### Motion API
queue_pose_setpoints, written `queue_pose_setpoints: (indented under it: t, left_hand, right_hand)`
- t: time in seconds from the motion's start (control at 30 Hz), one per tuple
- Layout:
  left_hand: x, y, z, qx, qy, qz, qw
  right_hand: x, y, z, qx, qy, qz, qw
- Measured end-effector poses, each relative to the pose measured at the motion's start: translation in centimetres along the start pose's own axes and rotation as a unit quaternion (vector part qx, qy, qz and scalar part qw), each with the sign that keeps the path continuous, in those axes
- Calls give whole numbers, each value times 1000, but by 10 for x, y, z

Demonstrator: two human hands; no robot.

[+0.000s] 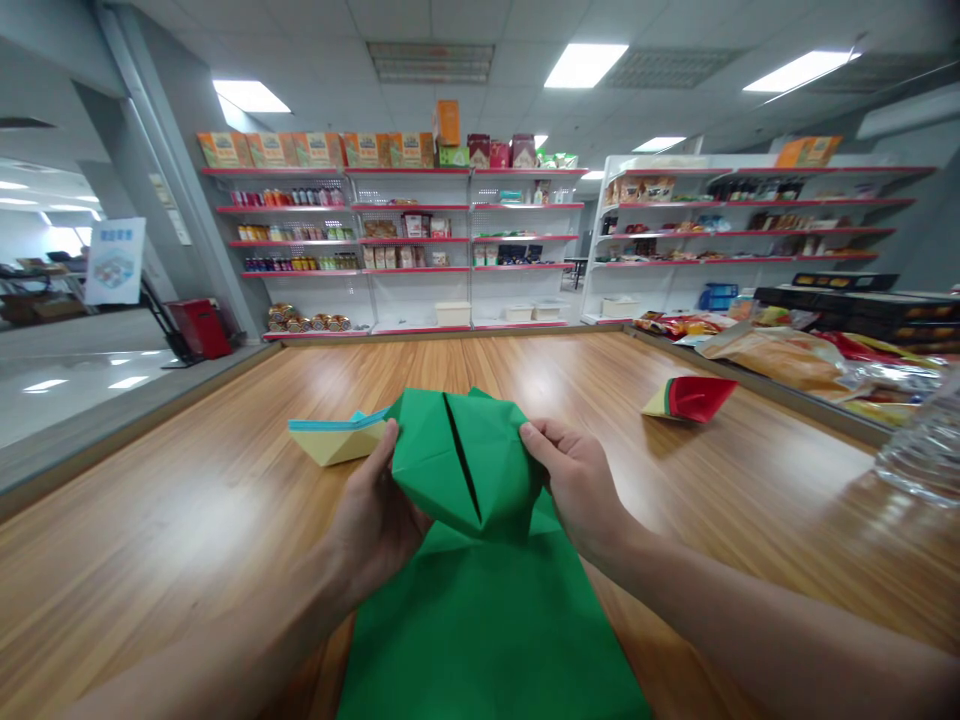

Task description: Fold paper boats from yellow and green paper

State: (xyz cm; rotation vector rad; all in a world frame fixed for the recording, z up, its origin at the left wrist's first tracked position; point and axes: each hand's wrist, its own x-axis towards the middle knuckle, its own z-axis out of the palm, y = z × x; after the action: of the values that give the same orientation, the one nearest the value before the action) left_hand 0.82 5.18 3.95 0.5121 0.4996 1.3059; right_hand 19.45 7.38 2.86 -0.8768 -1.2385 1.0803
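Note:
A partly folded sheet of green paper [495,620] stretches from the near edge of the view up to my hands. Its far end is creased into a raised, faceted shape with a dark slit down the middle. My left hand [379,505] grips the left side of that folded end, thumb on top and the other fingers partly hidden beneath. On the opposite side my right hand [577,475] pinches the paper between thumb and fingers. Just beyond my left hand sits a folded paper boat [334,442], yellow with a blue rim.
To the right on the wooden table [247,480] lies a red, green and yellow folded paper piece [690,398]. A clear plastic container [926,450] stands at the right edge. Packaged snacks [787,355] lie beyond the table's right rim, and stocked shelves [412,240] stand behind.

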Motion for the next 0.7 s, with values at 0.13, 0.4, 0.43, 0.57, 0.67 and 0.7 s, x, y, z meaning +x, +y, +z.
queue_pose_setpoints:
  t: [0.13, 0.4, 0.43, 0.57, 0.67, 0.7]
  left_hand:
    - [-4, 6, 15, -12, -8, 31, 999]
    - [3, 11, 11, 127, 90, 105, 982]
    - [6, 13, 8, 150, 92, 116, 977]
    - [13, 24, 1, 220, 94, 164, 957]
    - [14, 32, 0, 265, 101, 201, 937]
    - [14, 34, 0, 275, 106, 210, 932]
  right_hand:
    - [4, -1, 3, 131, 3, 110, 985]
    - [9, -7, -3, 127, 48, 127, 983]
    - [11, -7, -6, 110, 57, 113, 986]
    - [20, -4, -16, 21, 52, 33, 998]
    - [23, -3, -20, -50, 37, -27, 998]
    - [22, -3, -20, -70, 34, -40, 996]
